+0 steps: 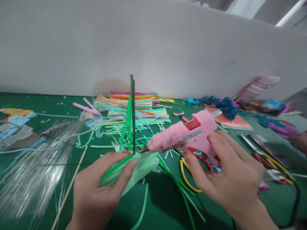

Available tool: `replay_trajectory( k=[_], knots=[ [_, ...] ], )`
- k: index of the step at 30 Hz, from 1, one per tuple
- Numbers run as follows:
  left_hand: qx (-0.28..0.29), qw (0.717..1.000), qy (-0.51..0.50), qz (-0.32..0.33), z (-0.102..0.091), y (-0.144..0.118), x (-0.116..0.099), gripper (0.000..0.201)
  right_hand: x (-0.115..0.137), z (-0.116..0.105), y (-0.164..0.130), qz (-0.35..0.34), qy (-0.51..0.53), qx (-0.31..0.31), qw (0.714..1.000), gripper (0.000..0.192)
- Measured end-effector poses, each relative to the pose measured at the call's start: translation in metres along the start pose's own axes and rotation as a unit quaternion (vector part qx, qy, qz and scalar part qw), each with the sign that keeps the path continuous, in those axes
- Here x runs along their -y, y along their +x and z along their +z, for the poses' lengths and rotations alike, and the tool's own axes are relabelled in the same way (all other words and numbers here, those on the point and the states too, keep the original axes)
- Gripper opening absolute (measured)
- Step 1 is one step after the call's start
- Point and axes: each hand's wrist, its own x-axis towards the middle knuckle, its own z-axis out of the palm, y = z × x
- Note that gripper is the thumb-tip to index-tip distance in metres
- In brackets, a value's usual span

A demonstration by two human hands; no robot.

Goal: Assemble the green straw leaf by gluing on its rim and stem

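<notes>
My left hand (103,188) pinches a light-green, ribbed bundle of pipe-cleaner-like strips (141,171) between thumb and fingers. Two thin dark sticks (133,118) rise upright at its top edge. In my right hand (230,172) is a pink hot glue gun (177,135), its grip wrapped by my fingers. The metal nozzle points left, at the bundle's top edge by the base of the sticks; whether it touches is hard to tell. Loose green strips (179,183) trail below and to the right of the bundle.
Piles of coloured strips (134,107) lie at the back against a white wall (144,48). Clear plastic sleeves (45,169) and a wooden stick (69,188) are at left. Yellow-handled scissors (188,177) lie under the glue gun. Dark blue pieces (226,108) sit at back right.
</notes>
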Motion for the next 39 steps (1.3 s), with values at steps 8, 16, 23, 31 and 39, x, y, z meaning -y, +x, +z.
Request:
replay_trajectory(
  k=[8,16,23,31,39],
  knots=[
    [0.013,1.000,0.009,0.004,-0.0011,-0.0035,0.0034,0.008,0.0029,0.0001,0.0029,0.001,-0.004,0.003,1.000,0.017],
    [0.020,1.000,0.013,0.005,-0.0030,-0.0040,0.0052,0.008,0.0015,-0.0046,0.0004,-0.004,-0.019,-0.002,1.000,0.018],
    [0.008,1.000,0.020,0.004,0.0000,-0.0034,0.0031,0.010,0.0038,-0.0018,0.0021,-0.006,-0.018,0.005,1.000,0.017],
    [0.017,1.000,0.016,0.004,-0.0007,-0.0035,0.0045,0.007,-0.0027,-0.0090,0.0027,0.002,-0.032,-0.002,0.999,0.013],
    [0.024,0.999,0.036,0.005,-0.0026,-0.0028,0.0046,0.010,0.0020,-0.0043,0.0026,-0.002,-0.016,0.006,1.000,0.016]
  ],
)
